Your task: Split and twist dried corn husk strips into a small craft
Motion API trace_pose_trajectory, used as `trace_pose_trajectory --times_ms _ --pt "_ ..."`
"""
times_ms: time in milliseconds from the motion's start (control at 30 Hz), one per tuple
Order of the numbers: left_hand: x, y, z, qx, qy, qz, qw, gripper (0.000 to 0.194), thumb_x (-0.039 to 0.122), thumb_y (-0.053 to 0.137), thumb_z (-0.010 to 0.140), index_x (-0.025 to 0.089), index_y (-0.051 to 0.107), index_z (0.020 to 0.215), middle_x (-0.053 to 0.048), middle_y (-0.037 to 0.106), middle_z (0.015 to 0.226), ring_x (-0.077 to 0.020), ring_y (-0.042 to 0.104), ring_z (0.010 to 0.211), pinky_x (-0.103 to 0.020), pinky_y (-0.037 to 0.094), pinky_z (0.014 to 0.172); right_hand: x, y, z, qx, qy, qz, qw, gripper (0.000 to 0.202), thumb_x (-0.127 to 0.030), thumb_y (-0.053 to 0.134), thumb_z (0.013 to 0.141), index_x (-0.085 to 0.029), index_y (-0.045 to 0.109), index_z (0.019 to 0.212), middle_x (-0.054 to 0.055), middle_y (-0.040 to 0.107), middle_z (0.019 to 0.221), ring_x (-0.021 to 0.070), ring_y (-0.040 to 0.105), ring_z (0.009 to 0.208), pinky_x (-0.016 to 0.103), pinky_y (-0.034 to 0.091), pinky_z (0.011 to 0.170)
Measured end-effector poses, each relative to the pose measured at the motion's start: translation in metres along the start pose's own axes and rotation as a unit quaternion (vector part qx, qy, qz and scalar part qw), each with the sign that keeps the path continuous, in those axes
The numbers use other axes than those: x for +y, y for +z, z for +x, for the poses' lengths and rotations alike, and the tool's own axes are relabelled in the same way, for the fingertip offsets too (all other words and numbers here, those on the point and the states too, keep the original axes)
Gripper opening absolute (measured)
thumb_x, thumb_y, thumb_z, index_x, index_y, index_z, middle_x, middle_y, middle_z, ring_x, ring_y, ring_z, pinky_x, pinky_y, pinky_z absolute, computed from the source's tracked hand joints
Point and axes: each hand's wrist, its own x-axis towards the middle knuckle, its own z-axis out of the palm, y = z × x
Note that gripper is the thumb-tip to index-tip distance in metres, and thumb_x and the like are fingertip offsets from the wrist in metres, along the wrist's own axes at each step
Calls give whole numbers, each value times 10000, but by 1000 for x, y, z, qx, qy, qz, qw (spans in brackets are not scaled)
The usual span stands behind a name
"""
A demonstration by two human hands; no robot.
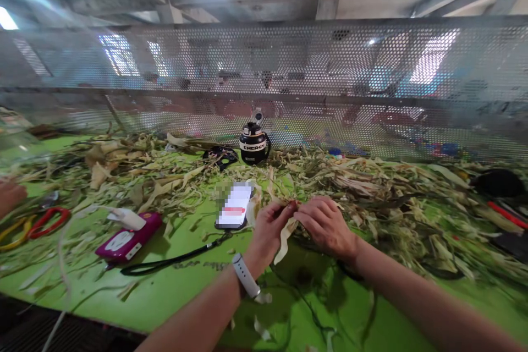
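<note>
My left hand (269,229), with a pale watch band at the wrist, is closed in a pinch on a strip of dried corn husk (282,247). The strip's pale end curls down below the fingertips. Right beside it, my right hand (328,226) is also closed, its fingertips meeting those of the left at the same husk. What lies between the fingertips is mostly hidden. A phone (236,206) with a lit screen lies just left of my left hand, its black strap (177,259) trailing leftward over the green table (190,291).
Heaps of dry husk (371,187) cover the table's back and right. A black jug (253,146) stands before a perforated metal screen (231,60). To the left are a purple power block (128,236) with a white plug, red-handled scissors (49,222) and another person's hand (11,195).
</note>
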Motion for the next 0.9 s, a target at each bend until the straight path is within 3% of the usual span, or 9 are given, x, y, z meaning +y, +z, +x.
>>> trace_pose_trajectory --times_ms 100,300,667,767,900 --pt "-3 3 -1 6 0 -31 999 251 325 805 503 156 699 656 -21 674 708 -123 569 681 -244 444 684 -4 6 -4 12 39 -5 999 160 -153 423 888 -147 571 949 75 640 850 186 507 806 336 402 752" --pt "-9 0 3 30 43 -27 998 202 303 764 587 154 705 710 -31 676 736 -132 573 713 -238 444 684 -8 17 -7 39 127 29 991 132 -143 519 845 -183 582 954 64 606 847 177 502 798 310 410 708" --pt "-4 -2 0 52 -9 -9 999 246 345 757 603 132 654 674 5 613 648 -76 496 585 -197 393 578 -6 7 -5 -3 44 70 997 166 -166 481 870 -173 608 976 48 650 871 163 523 831 307 401 718" --pt "0 1 -1 65 -4 -2 998 250 336 763 594 123 636 629 12 601 618 -66 483 571 -184 384 562 -7 5 -6 2 48 76 996 168 -170 480 870 -177 614 970 49 649 884 165 518 839 310 401 730" --pt "-1 1 -2 52 -21 -31 998 260 346 746 620 123 658 721 -5 628 684 -74 514 603 -183 397 563 -7 5 -6 13 67 75 995 181 -171 510 848 -204 623 986 44 643 890 172 508 853 324 402 753"
